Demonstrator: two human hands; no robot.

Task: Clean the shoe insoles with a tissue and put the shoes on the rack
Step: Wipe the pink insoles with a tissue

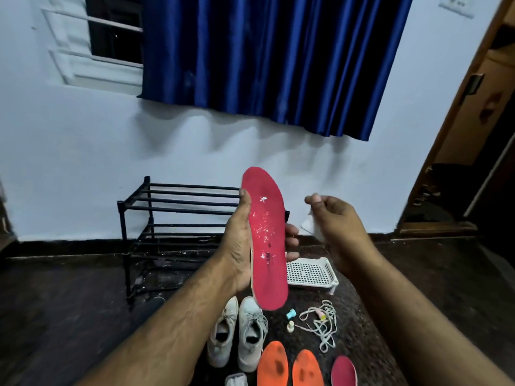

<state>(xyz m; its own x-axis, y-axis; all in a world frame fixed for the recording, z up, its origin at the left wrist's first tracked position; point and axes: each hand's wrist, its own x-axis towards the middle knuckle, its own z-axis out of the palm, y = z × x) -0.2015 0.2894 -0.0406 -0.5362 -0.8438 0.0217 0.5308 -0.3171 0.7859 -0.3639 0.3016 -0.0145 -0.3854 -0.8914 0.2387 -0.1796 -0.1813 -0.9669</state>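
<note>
Left hand (239, 246) fingers wrap red insole (267, 240); right hand (338, 218) fingers pinch tissue (310, 225) just beside it: wipe white flecks off heelward, supporting underneath.

Rack (178, 207) shelves seemingly open; shoes (237, 332) in front.

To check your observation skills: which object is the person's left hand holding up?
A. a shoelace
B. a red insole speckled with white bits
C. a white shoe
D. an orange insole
B: the left hand grips the red insole, upright and flecked with white, while the orange insoles lie on the floor.
</note>
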